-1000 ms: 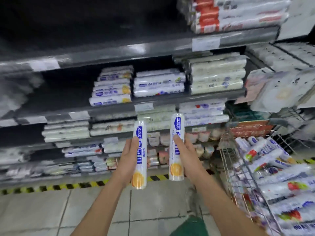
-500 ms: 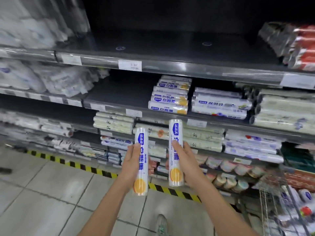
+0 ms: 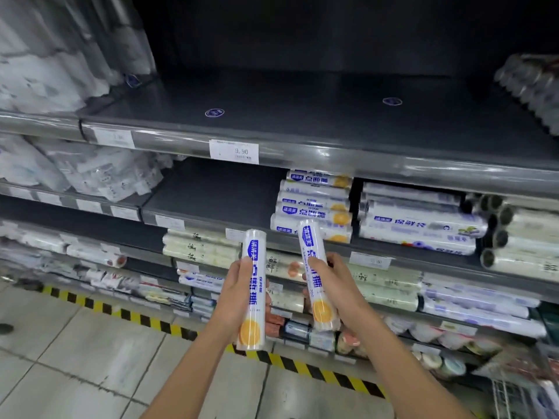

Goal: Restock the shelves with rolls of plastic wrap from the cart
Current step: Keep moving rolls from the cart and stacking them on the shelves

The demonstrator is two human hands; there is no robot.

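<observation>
Forearms are seen entering from the bottom edge, well below the price tag (image 3: 234,151) marked 9.90, which is taken as the reference.

Left hand (image 3: 239,293): recorded directly below the tag. Its fingers are curled round the left roll (image 3: 255,297) of plastic wrap, with the thumb on the near side. The roll is held almost upright, with the orange-slice print at its lower end.

Right hand (image 3: 334,285): recorded below and to the right of the tag. Thumb and fingers are wrapped round the right roll (image 3: 317,287), which is tilted so that its top leans left, toward the tag.

Both rolls are held in the air in front of the shelving, side by side and apart. Neither is touching a shelf.

Wire cart (image 3: 503,397): only a corner is visible, far below and right of the tag. Its contents are too blurred to be identified.

Tiled floor (image 3: 75,358) is noted below and left of the tag, crossed by a yellow-and-black hazard stripe (image 3: 145,320) along the foot of the shelving.

Lower shelves below the tag are filled with assorted rolls, whose labels are mostly blurred.

Stack of matching rolls (image 3: 314,204): lying on their sides one shelf down, just below and right of the tag, behind the top of the right roll.

Dark shelf board (image 3: 302,116) is seen directly above the tag, and two round stickers (image 3: 214,112) are noted on it. Clear bagged goods (image 3: 45,71) are piled above and left of the tag.
</observation>
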